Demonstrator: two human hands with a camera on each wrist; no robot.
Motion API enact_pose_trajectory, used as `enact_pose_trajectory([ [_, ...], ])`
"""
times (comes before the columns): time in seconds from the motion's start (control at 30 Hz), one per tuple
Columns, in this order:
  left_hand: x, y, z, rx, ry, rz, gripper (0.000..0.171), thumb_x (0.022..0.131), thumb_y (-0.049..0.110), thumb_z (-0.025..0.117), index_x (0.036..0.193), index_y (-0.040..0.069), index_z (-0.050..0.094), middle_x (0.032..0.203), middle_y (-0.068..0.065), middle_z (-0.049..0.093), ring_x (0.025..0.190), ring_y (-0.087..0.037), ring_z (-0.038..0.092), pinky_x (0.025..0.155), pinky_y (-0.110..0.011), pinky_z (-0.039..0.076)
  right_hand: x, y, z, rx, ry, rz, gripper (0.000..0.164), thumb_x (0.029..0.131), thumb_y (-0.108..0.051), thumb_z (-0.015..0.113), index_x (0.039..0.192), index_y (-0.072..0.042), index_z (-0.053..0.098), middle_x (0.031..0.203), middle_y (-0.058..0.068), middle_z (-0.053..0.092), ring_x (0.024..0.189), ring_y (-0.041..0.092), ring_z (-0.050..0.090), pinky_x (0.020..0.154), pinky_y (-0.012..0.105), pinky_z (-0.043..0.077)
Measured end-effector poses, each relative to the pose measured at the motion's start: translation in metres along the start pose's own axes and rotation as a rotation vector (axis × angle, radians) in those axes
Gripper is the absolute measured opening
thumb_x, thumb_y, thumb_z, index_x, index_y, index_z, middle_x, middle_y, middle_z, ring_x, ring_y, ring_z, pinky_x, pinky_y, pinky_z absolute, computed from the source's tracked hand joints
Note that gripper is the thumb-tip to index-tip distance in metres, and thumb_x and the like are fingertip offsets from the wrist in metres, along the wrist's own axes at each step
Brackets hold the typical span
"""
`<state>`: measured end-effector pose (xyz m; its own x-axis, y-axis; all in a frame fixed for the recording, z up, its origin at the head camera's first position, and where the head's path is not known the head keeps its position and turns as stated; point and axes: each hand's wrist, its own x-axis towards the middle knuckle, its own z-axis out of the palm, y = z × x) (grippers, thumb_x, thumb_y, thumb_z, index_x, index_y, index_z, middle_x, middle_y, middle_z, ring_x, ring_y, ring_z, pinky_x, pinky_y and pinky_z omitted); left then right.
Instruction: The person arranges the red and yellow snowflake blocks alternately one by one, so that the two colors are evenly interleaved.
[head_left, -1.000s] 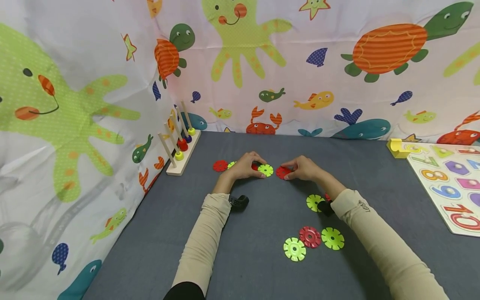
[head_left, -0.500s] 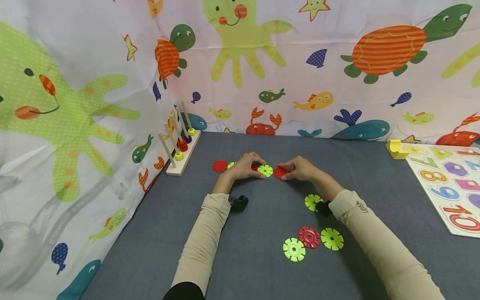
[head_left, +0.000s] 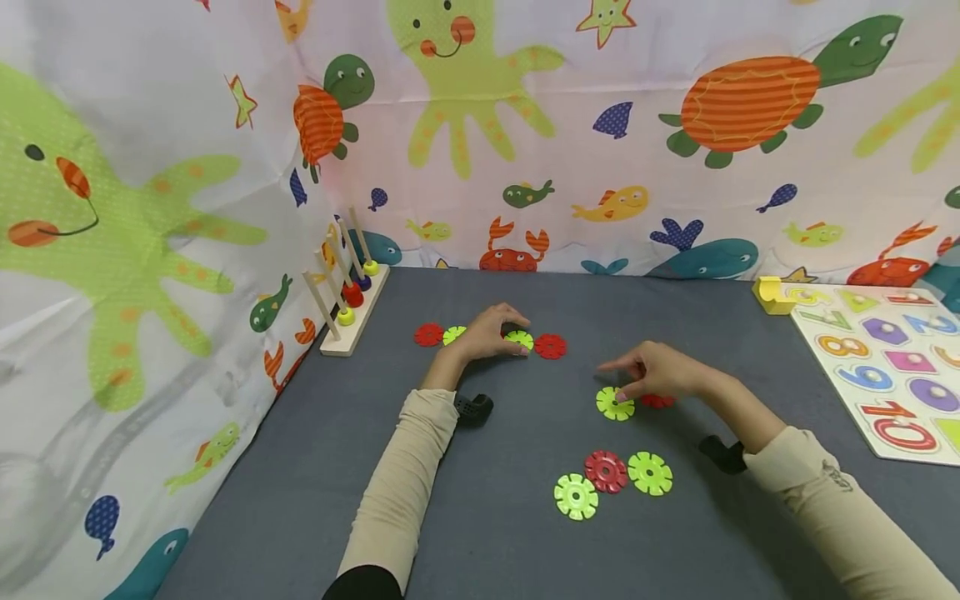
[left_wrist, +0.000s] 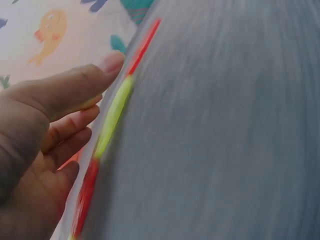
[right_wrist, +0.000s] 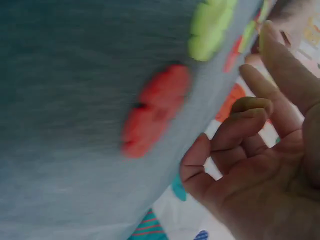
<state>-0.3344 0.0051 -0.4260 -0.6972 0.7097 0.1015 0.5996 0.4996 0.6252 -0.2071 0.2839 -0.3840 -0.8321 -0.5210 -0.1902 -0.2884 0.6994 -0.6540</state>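
A row of notched plastic discs lies on the grey table. At its right end is a red disc (head_left: 551,347), beside a green disc (head_left: 519,339). My left hand (head_left: 489,335) arches over the row, thumb and forefinger either side of that green disc; the left wrist view shows the fingers apart, contact unclear. Another red disc (head_left: 428,335) and green disc (head_left: 453,335) show left of the hand. My right hand (head_left: 662,371) hovers over a second pair, a green disc (head_left: 615,403) and a red disc (right_wrist: 157,111), forefinger extended and nothing held.
Nearer me lie a green disc (head_left: 576,497), a red disc (head_left: 606,472) and another green disc (head_left: 650,473). A wooden peg stand (head_left: 343,335) is at the left. On the right are a number puzzle board (head_left: 847,379) and a yellow block (head_left: 772,296). A printed curtain (head_left: 570,142) hangs behind.
My right hand slid a red disc left against the green one, let go, and moved right and nearer to the loose pair. My left hand stayed at the row. The head view turned slightly right.
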Motion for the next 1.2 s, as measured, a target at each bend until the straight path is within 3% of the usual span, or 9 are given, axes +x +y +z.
enact_pose_trajectory([
  [0.2, 0.014, 0.016, 0.015, 0.038, -0.078, 0.026, 0.051, 0.074, 0.029, 0.077, 0.119, 0.01, 0.062, 0.118, -0.008, 0.053, 0.115, -0.022, 0.044, 0.102, -0.035, 0.034, -0.012, 0.012, 0.01, -0.057, -0.002, -0.048, 0.053, 0.074, -0.025, 0.076, 0.122, -0.007, 0.061, 0.068, -0.001, 0.039, 0.059, 0.007, 0.036, 0.051, 0.021, 0.028],
  [0.37, 0.013, 0.018, 0.021, 0.043, -0.072, -0.012, 0.048, 0.074, 0.027, 0.077, 0.116, 0.011, 0.064, 0.116, -0.007, 0.053, 0.113, -0.02, 0.043, 0.1, -0.035, 0.035, -0.011, 0.014, 0.015, -0.064, 0.001, -0.057, 0.053, 0.074, -0.023, 0.076, 0.122, -0.009, 0.061, 0.072, 0.0, 0.042, 0.063, 0.009, 0.038, 0.053, 0.022, 0.029],
  [0.7, 0.016, 0.018, 0.019, 0.024, -0.077, 0.004, 0.044, 0.076, 0.025, 0.076, 0.115, 0.01, 0.064, 0.115, -0.008, 0.054, 0.112, -0.021, 0.044, 0.1, -0.035, 0.035, -0.01, 0.015, 0.013, -0.124, 0.031, -0.105, 0.046, 0.074, -0.025, 0.076, 0.116, -0.01, 0.065, 0.082, 0.0, 0.053, 0.07, 0.009, 0.041, 0.056, 0.021, 0.029],
  [0.97, 0.016, 0.017, 0.018, 0.024, -0.073, 0.004, 0.043, 0.076, 0.024, 0.076, 0.115, 0.01, 0.064, 0.114, -0.008, 0.054, 0.111, -0.021, 0.044, 0.098, -0.035, 0.035, -0.007, 0.012, 0.014, -0.15, 0.057, -0.163, 0.041, 0.077, -0.026, 0.074, 0.112, -0.006, 0.066, 0.072, -0.002, 0.046, 0.059, 0.002, 0.036, 0.051, 0.02, 0.029],
  [1.2, 0.016, 0.017, 0.02, 0.028, -0.064, 0.006, 0.043, 0.075, 0.024, 0.076, 0.114, 0.01, 0.065, 0.114, -0.008, 0.054, 0.11, -0.021, 0.045, 0.098, -0.035, 0.035, 0.01, 0.019, 0.0, -0.13, 0.179, -0.09, 0.041, 0.076, -0.023, 0.075, 0.111, -0.003, 0.066, 0.068, -0.001, 0.042, 0.057, 0.004, 0.033, 0.052, 0.022, 0.028],
])
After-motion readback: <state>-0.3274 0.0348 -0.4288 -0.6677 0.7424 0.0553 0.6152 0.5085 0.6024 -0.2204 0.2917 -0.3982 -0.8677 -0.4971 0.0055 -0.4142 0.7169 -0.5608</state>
